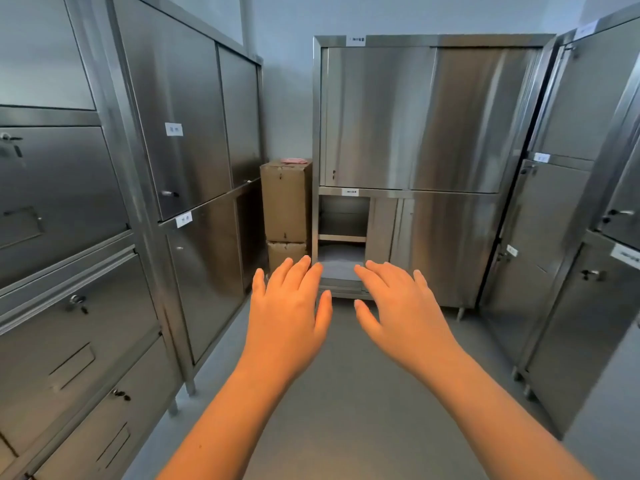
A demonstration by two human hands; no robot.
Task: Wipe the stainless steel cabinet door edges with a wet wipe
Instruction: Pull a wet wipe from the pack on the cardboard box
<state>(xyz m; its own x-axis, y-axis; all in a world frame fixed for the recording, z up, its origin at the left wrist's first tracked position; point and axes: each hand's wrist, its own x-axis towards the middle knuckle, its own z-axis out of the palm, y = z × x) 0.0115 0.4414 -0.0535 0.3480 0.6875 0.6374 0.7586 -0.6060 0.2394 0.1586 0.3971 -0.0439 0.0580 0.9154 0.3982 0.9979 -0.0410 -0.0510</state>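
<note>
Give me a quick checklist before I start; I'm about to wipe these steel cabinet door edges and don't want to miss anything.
1. Wet wipe in hand: not ok. The left hand and right hand are held out with straight fingers and hold nothing.
2. Wipe located: cannot tell. A pink item lies on the upper cardboard box, too small to identify.
3. A door edge exposed: ok. The far cabinet has its lower left compartment open.
4. Left cabinet door shut: ok.
</note>
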